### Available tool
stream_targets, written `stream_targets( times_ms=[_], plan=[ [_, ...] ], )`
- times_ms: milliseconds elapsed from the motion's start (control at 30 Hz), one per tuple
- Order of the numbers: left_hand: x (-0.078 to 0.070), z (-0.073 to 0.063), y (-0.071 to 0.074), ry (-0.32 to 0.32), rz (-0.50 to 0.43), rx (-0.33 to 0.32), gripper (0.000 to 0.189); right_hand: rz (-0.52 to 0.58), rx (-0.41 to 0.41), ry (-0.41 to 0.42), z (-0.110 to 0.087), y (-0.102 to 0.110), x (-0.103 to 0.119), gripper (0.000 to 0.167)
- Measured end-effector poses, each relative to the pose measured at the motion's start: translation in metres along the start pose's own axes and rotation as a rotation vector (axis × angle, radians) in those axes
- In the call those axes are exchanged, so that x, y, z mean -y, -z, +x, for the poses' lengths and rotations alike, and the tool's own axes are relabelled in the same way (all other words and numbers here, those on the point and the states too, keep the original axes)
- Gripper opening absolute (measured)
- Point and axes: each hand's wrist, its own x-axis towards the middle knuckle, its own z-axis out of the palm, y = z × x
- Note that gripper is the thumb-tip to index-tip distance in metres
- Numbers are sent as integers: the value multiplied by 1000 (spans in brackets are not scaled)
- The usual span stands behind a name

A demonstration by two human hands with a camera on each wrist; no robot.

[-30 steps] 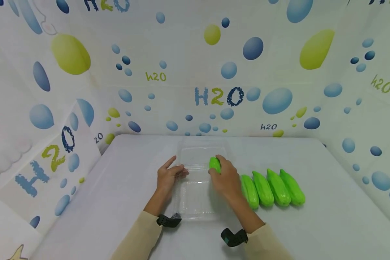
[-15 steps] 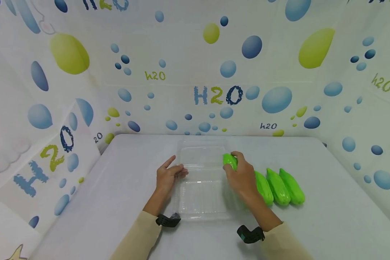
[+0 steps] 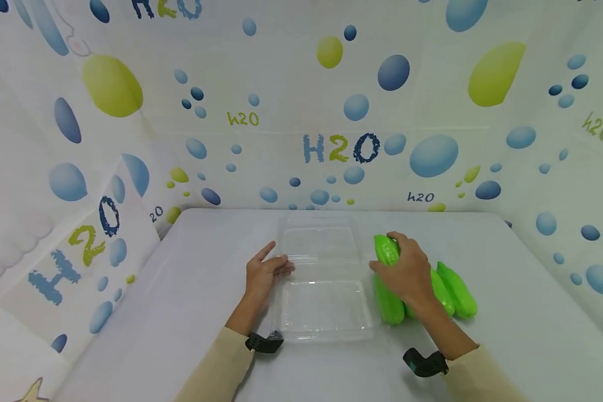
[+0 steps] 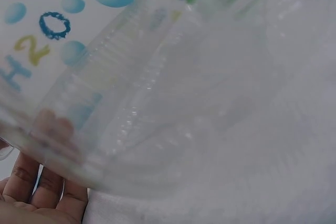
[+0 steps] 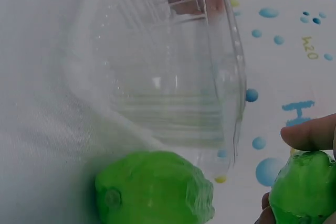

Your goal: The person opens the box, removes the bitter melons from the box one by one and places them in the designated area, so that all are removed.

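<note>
A clear plastic clamshell container (image 3: 326, 312) lies open on the table, its lid part toward the back wall. My left hand (image 3: 262, 276) holds its left rim near the fold. In the left wrist view, some fingertips show blurred through the plastic. My right hand (image 3: 407, 271) grips a glossy green ridged gourd-like vegetable (image 3: 386, 249) between thumb and fingers, right of the container. The right wrist view shows this vegetable (image 5: 304, 187) apart from another green vegetable (image 5: 152, 187), which lies beside the container. My right hand and forearm partly hide the row on the table.
Similar green vegetables (image 3: 457, 290) lie side by side on the white table (image 3: 522, 335), right of the container. Behind and at the sides hangs a white sheet (image 3: 281, 67) with blue and yellow-green bubbles and H2O lettering.
My right hand has moved right with the green vegetable, from over the container to above the row. My left hand and the container have stayed in place.
</note>
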Motion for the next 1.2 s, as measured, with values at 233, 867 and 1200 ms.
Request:
stream_targets(
  times_ms=[233,867,1200],
  plan=[
    [-1,0,-4,-8,-3,-2,67,4,-21,32,6,13,-17,65],
    [0,-2,-3,-1,22,-11,67,-90,-44,59,11,51,-61,69],
    [0,-3,-4,-2,40,-25,65,-100,-47,28,16,64,-75,71]
  ],
)
